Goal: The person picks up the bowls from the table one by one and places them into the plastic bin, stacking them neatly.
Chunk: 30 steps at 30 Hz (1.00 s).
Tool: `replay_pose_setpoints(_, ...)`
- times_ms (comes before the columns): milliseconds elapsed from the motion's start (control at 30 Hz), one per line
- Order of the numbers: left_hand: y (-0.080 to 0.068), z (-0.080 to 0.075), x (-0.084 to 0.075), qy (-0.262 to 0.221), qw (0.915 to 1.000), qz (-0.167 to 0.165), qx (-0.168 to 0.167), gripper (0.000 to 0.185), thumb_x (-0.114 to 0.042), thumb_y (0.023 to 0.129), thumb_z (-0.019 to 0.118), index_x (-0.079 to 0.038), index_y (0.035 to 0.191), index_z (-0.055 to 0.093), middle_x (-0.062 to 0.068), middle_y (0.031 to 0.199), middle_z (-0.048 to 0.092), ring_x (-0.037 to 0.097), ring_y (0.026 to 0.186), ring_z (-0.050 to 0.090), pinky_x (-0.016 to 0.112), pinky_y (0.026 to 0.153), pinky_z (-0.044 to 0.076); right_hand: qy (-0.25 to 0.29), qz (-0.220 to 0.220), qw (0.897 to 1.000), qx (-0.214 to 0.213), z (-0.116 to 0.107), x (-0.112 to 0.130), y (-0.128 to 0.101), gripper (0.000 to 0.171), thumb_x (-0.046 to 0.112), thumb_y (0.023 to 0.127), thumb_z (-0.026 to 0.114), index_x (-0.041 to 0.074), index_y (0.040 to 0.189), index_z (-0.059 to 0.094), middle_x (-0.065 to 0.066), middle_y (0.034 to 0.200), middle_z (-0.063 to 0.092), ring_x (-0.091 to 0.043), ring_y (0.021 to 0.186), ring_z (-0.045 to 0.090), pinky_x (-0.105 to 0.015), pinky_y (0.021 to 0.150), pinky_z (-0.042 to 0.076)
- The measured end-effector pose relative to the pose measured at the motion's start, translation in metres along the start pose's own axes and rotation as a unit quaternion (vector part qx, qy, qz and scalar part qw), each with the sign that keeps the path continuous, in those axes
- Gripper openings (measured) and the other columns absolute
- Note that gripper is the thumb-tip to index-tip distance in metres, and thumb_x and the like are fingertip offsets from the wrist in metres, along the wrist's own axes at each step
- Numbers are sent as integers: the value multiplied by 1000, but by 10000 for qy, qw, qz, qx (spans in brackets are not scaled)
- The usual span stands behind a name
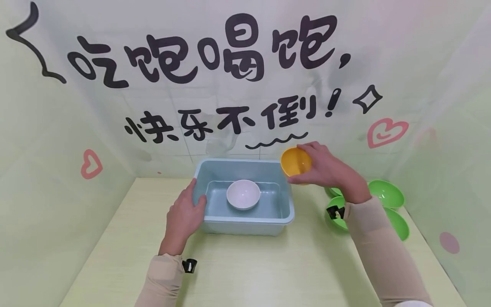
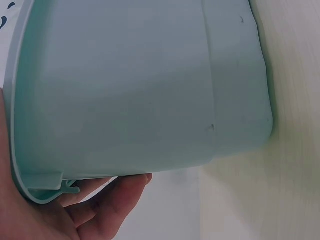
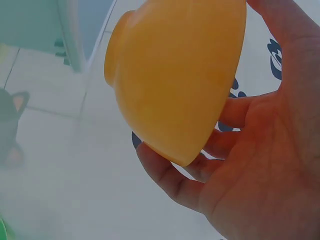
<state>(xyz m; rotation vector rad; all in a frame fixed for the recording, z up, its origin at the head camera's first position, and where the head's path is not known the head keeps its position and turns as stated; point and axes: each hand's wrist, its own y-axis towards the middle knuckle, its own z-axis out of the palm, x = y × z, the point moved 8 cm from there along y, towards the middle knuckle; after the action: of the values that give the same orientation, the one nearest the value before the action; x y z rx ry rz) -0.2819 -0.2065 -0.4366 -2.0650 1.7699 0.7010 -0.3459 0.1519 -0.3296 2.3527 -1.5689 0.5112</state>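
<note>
A light blue plastic basin stands on the table, and a small white bowl sits upright inside it. My left hand grips the basin's left rim, thumb on the inner side. In the left wrist view the fingers curl under the rim, against the basin's outer wall. Raised by the basin's right rim is a yellow bowl, tipped on its side. My right hand holds it by the edge; in the right wrist view the fingertips press the outside of the yellow bowl.
Several green bowls lie at the right of the table, partly hidden behind my right forearm. A printed white curtain with dark lettering hangs behind the basin, and pale sheets close off both sides of the table.
</note>
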Motion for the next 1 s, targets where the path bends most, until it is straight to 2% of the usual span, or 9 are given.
replay_pose_setpoints(300,1,1,1,-68,10000,-1,-44,66,-42,104,42,-16,163,28,20,157,46,49,133,54,70,96,47,333,-195,9992,61,15,17,21,98,56,76,81,9,152,43,-15,152,42,-32,129,42,-52,99,50)
replay_pose_setpoints(467,0,0,1,-39,9999,23,-97,66,-41,103,43,-15,162,29,21,155,48,50,131,55,69,95,48,526,-264,9983,20,22,23,31,98,57,75,81,8,152,44,-16,148,44,-31,124,46,-50,97,51)
replay_pose_setpoints(1000,1,0,2,-5,9999,-4,-112,67,-45,102,41,-17,162,29,19,156,48,49,132,55,69,96,48,703,-420,9964,204,40,47,64,99,58,72,82,13,151,45,-9,148,45,-27,126,46,-49,100,50)
